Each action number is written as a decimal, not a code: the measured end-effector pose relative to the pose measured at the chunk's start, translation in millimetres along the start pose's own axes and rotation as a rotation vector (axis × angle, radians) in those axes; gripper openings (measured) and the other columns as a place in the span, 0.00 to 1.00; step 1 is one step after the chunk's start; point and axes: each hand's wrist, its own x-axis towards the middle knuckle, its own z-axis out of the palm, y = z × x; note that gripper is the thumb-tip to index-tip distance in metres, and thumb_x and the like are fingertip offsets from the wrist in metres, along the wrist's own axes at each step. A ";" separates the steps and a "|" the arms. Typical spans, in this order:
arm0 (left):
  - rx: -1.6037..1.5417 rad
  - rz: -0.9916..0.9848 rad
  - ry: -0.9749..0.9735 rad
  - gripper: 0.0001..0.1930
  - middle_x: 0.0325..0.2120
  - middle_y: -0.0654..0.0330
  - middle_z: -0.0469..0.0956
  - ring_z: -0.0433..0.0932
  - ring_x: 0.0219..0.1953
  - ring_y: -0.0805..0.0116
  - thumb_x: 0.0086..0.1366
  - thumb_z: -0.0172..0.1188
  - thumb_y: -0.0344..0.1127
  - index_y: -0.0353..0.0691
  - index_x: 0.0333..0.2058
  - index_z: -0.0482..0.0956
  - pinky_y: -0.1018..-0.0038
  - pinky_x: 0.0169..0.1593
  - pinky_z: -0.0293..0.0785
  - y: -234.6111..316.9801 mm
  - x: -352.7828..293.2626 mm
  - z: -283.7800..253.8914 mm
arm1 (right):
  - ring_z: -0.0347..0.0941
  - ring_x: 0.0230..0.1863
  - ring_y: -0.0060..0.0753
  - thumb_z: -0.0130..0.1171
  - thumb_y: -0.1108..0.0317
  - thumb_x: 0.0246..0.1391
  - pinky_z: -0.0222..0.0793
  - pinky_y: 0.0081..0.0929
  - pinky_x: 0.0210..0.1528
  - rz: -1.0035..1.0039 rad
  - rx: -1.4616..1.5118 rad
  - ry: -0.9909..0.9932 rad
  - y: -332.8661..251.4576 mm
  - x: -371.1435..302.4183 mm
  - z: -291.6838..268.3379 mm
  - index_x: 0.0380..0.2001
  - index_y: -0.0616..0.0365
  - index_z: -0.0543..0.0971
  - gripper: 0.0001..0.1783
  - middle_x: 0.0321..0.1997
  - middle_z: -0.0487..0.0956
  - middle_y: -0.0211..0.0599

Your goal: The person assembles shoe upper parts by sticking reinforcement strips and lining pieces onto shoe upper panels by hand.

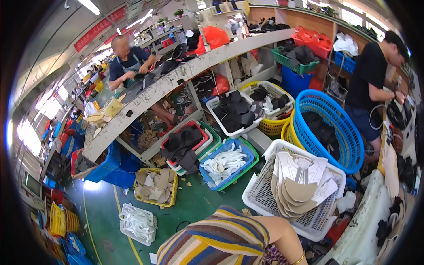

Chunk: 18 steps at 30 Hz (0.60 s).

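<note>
Neither of my hands shows in the head view. At the lower edge, a striped short sleeve [216, 238] covers my shoulder, and my bare bent arm [282, 236] runs down out of the picture. A gold bracelet [301, 258] circles the wrist; the hand beyond it is cut off, and what it touches is hidden. Nearest to this arm stands a white perforated basket [252, 194]. Flat cut pieces [298, 191] in beige and white lie stacked in it. Beside the basket at right is a worn, pale bench edge [360, 221].
Left of the arm stand a small basket of white pieces [138, 223], a yellow crate [173, 198] and a blue tray [249, 165]. A large blue round basket [353, 145] is behind. One person [128, 62] works at a long table [194, 66]; another [366, 84] stands at right.
</note>
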 end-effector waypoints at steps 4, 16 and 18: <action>0.047 0.038 -0.027 0.10 0.30 0.57 0.72 0.73 0.35 0.59 0.65 0.47 0.38 0.38 0.37 0.71 0.68 0.35 0.71 18.5 5.5 -31.9 | 0.75 0.32 0.48 0.60 0.69 0.49 0.72 0.38 0.36 -0.020 0.048 0.006 -7.8 15.3 -1.7 0.34 0.62 0.79 0.09 0.30 0.78 0.47; -0.024 0.106 -0.061 0.10 0.29 0.58 0.73 0.73 0.34 0.60 0.65 0.49 0.40 0.40 0.35 0.73 0.68 0.35 0.70 -88.5 -7.1 72.6 | 0.76 0.33 0.48 0.61 0.70 0.48 0.72 0.38 0.38 0.038 0.083 -0.126 -27.6 9.8 -41.0 0.35 0.63 0.79 0.10 0.31 0.78 0.48; -0.049 0.112 -0.070 0.10 0.28 0.59 0.73 0.74 0.34 0.60 0.65 0.49 0.40 0.40 0.35 0.73 0.68 0.35 0.70 -93.7 -9.5 90.7 | 0.76 0.34 0.48 0.61 0.70 0.48 0.72 0.38 0.38 0.060 0.089 -0.156 -33.7 4.3 -49.8 0.35 0.63 0.79 0.11 0.31 0.78 0.48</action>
